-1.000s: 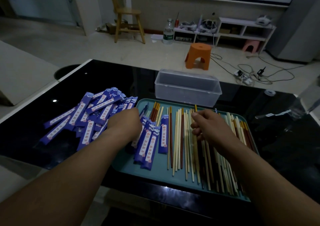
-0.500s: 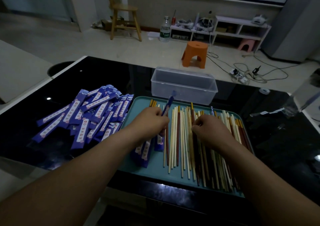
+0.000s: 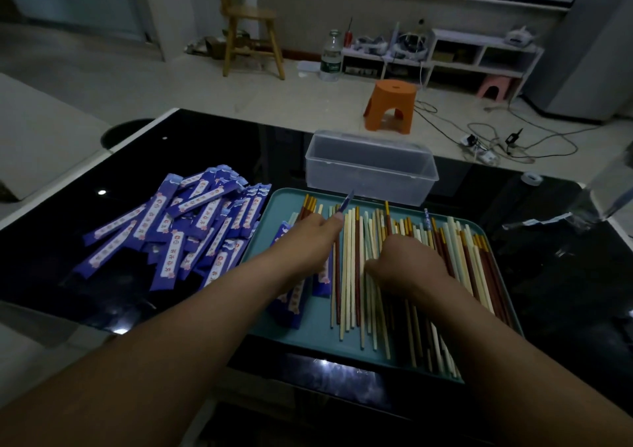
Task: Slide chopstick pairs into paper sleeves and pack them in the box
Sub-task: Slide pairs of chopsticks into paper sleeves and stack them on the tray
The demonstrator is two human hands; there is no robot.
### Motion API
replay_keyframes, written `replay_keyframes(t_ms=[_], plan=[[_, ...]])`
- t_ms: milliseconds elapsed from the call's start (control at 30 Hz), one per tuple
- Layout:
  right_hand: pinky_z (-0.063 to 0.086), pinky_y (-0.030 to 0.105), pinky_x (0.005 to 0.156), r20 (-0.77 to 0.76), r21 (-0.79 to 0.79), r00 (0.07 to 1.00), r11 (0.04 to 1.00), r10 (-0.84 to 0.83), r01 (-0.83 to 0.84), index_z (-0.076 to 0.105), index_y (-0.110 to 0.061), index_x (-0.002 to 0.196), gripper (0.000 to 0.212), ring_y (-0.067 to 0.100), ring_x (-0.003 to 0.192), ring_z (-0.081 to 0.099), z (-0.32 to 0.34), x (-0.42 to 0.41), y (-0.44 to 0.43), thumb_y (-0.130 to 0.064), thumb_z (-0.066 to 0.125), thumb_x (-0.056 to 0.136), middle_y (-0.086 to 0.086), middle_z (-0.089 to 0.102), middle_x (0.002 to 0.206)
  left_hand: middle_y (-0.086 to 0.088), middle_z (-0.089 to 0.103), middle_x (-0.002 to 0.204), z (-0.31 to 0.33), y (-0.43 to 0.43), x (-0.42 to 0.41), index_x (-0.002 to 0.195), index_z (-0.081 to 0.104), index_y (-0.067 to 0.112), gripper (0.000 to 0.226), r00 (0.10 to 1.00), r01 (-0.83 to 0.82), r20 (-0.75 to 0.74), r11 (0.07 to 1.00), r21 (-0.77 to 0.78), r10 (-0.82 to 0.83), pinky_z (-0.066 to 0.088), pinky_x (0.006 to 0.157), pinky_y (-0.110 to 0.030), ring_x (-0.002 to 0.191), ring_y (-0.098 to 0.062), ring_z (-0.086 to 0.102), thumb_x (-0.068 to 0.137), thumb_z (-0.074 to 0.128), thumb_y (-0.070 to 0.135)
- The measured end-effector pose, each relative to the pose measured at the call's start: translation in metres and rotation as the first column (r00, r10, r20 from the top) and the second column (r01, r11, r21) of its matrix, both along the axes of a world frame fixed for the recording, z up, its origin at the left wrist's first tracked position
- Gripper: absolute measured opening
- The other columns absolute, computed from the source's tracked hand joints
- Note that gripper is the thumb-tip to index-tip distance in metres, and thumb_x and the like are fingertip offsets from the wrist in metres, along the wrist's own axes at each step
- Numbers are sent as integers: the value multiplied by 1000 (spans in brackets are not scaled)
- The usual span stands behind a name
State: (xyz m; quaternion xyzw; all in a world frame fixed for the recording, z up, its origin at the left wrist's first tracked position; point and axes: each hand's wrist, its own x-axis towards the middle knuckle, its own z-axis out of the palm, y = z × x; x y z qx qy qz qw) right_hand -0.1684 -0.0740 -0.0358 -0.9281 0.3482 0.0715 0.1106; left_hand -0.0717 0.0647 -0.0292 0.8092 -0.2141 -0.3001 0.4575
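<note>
Loose chopsticks (image 3: 349, 275) in cream, red and brown lie side by side across the teal tray (image 3: 308, 338), and the right hand (image 3: 407, 265) rests knuckles-up on them, its fingers curled under so that I cannot tell whether they grasp any. At 9 o'clock of that hand the left hand (image 3: 315, 237) pinches one blue paper sleeve (image 3: 346, 201), whose end pokes out toward 1 o'clock, above a few more sleeves on the tray (image 3: 291, 304). The clear box (image 3: 370, 169) stands open at 12 o'clock of the tray and the sleeve pile (image 3: 191, 227) lies at 9 o'clock, both on the black table (image 3: 565, 275).
</note>
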Motion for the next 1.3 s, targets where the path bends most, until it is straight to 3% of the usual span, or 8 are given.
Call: replay_keyframes(t_ms=[133,267,433,567,833,1100,1167,1300], plan=[[56,30,62,91,139,994,989,-57,44,66,-14,74,32,18,60,64,-2,1,-7,-38,66,95,1,64,66,0,62,110,3,1,0,122,58,22,51,1000,2,22,1000,-6,-2,44,79,-35,98,-13,58,107,27,60],[49,29,56,211,149,975,988,-69,38,61,-13,65,39,17,48,49,-3,6,0,-36,65,96,0,52,54,-3,61,119,3,-1,1,131,56,21,54,999,-20,43,1000,-11,21,45,83,-38,104,-18,58,106,30,62],[50,30,57,121,66,993,998,12,-20,60,-13,71,24,18,58,58,-8,10,17,-23,66,92,1,58,65,-4,61,124,0,-2,0,135,54,21,56,999,-28,29,999,-17,28,48,99,-44,114,-22,59,106,31,63],[42,27,53,97,1,995,999,39,-39,56,-17,72,23,16,59,56,-4,12,21,-21,66,92,0,57,68,-3,61,118,0,-1,1,136,54,20,57,999,-22,36,999,-33,23,49,96,-43,107,-20,59,106,30,63],[54,31,60,20,-30,997,997,69,-68,60,-17,79,16,17,67,63,-1,14,24,-22,67,93,1,63,76,-5,61,120,3,-2,0,135,54,21,52,999,8,49,1000,-20,-7,49,93,-41,108,-21,58,108,29,58],[49,28,58,2,-71,994,992,109,-109,60,-19,76,24,16,65,62,-2,16,25,-33,67,94,-1,62,74,-2,61,103,4,0,-2,124,57,22,50,999,29,39,1000,-9,-29,49,93,-42,96,-18,58,107,30,59],[51,29,58,21,-12,994,995,103,-103,61,-17,75,26,15,61,59,-3,16,21,-35,69,93,-1,61,71,-5,63,102,3,1,-2,121,58,22,45,999,32,19,999,1,-32,51,93,-43,95,-20,60,107,33,56],[48,25,48,186,300,980,954,-76,17,63,-10,77,32,13,47,50,6,11,-1,-36,69,96,2,58,62,-5,67,96,4,3,-1,108,58,21,16,998,53,35,998,21,-54,51,74,-38,86,-20,64,105,50,34]])
